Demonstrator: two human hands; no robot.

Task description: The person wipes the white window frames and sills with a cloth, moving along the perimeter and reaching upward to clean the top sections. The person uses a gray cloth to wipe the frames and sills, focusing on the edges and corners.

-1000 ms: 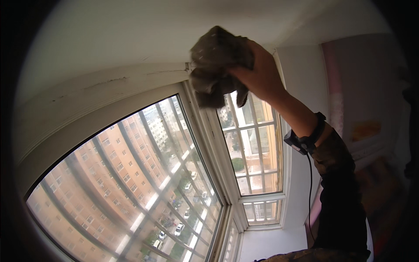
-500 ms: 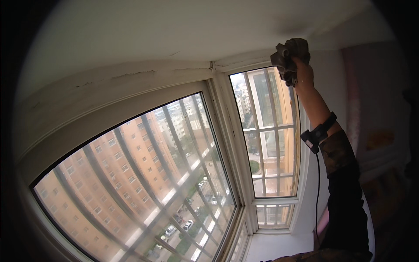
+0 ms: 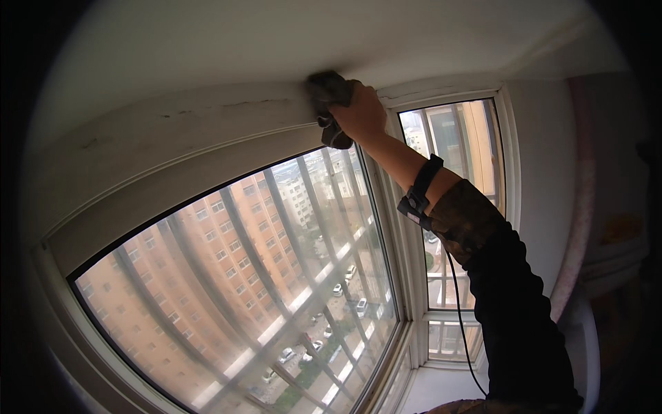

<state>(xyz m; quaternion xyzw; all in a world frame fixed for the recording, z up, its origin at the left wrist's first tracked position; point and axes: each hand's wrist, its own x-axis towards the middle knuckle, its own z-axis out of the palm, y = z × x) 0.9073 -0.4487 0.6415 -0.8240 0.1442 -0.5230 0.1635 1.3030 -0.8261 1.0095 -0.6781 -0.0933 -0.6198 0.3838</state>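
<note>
My right hand [image 3: 362,116] reaches high up, its fingers closed around a crumpled dark grey-brown cloth [image 3: 329,93]. The cloth meets the top of the window frame [image 3: 276,134], near the corner where the two windows join and just under the ceiling [image 3: 227,41]. A loose fold of it hangs below the fingers, over the upper edge of the large window pane [image 3: 276,262]. On my right wrist sits a black strap with a small device [image 3: 417,200], and a thin cable runs down from it. My left hand is out of the picture.
A narrower window [image 3: 458,138] stands right of the corner, partly behind my arm. Cracked, peeling paint [image 3: 172,114] marks the strip above the large frame. Bars cross outside the glass. A pinkish curtain-like strip [image 3: 579,200] hangs at the right.
My right hand has carried the cloth leftward, from above the narrow window to the top of the large window by the corner. The view has also shifted slightly.
</note>
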